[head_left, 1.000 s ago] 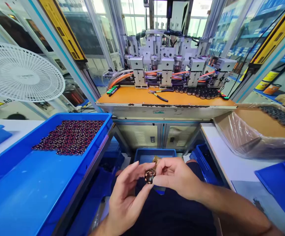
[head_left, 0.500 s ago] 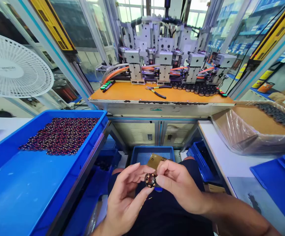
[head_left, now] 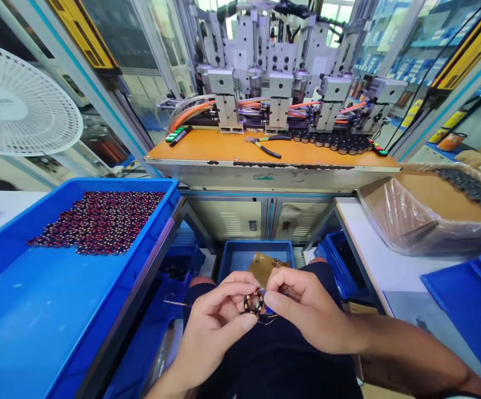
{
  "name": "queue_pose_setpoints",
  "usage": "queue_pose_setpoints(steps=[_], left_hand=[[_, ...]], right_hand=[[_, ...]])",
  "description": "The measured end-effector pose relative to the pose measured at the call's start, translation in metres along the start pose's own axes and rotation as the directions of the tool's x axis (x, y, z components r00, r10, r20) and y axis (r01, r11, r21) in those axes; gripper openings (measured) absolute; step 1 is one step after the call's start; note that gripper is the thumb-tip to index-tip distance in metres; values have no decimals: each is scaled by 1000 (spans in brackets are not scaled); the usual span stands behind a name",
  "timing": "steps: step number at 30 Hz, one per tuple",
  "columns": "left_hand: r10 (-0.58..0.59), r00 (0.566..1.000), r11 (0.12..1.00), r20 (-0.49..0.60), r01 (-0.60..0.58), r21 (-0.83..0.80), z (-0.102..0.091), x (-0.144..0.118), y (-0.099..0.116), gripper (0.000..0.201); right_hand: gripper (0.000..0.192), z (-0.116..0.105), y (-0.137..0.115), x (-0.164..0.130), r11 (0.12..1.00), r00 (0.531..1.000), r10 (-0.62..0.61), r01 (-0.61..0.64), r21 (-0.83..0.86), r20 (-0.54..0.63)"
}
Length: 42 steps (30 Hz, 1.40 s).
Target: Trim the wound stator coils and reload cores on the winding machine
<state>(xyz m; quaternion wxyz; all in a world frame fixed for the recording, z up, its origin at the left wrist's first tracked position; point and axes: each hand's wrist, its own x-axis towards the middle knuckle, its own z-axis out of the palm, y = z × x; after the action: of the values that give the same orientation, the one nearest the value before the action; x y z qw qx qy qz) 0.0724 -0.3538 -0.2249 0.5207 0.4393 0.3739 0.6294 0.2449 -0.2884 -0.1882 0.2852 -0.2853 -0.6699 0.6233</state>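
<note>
A small motor stator (head_left: 247, 304), a dark ring with copper windings around an open centre, is held up over my lap with its opening facing me. My left hand (head_left: 219, 313) grips it between thumb and fingers from the left. At its right rim, my right hand (head_left: 302, 305) pinches with thumb and forefinger at a thin wire; the fingertips partly hide it. Another loose wire (head_left: 268, 320) curves out below the stator, and a thin strand (head_left: 176, 302) sticks out left of my left hand.
A blue tray (head_left: 28, 299) at left carries rows of similar stators (head_left: 107, 219). Ahead, pliers (head_left: 265, 146) and black round parts (head_left: 340, 141) lie on the orange machine bench (head_left: 207, 147). A blue bin (head_left: 230, 257) sits below, a plastic-lined carton (head_left: 415, 221) at right, a fan (head_left: 24, 100) at left.
The stator has turned slightly in my left fingers, and my left thumb has moved up to its lower edge. Loose wires now show. The head view has tilted down a little.
</note>
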Motion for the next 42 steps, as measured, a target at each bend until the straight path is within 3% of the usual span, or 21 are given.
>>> queue_pose_setpoints(steps=[6,12,17,19,21,24,28,30,34,38,42], left_hand=[[-141,990,979,30,144,-142,2,-2,2,24],[-145,984,985,102,153,-76,2,0,3,22],[-188,976,978,106,197,-74,-2,0,1,24],[-199,970,973,139,212,-90,-2,0,2,24],[-233,955,961,184,255,-105,1,2,5,24],[-319,915,931,246,351,-98,7,4,8,23],[-386,878,904,283,422,-75,11,2,10,18],[-386,883,904,265,420,-83,10,0,10,21],[-317,926,935,206,341,-96,8,-3,8,30],[-180,978,982,108,185,-37,7,-3,5,29],[-59,994,998,95,59,-3,7,-4,3,26]], right_hand=[[23,-15,-3,-3,998,994,68,-68,5,88],[18,-17,-8,1,995,988,89,-95,36,127],[21,-33,-1,4,990,985,119,-108,-91,126],[18,-41,-4,9,988,988,67,-47,-145,137],[16,-46,-9,16,981,980,-57,90,-173,189],[26,-46,-17,28,943,907,-198,279,-179,371],[6,-39,-19,38,917,815,-227,363,-165,533],[5,-34,-18,37,909,821,-233,374,-182,522],[10,-27,-16,27,903,901,-227,337,-267,370],[17,-25,-18,12,936,967,-161,213,-281,197],[15,-26,-24,1,967,994,-4,31,-251,105]])
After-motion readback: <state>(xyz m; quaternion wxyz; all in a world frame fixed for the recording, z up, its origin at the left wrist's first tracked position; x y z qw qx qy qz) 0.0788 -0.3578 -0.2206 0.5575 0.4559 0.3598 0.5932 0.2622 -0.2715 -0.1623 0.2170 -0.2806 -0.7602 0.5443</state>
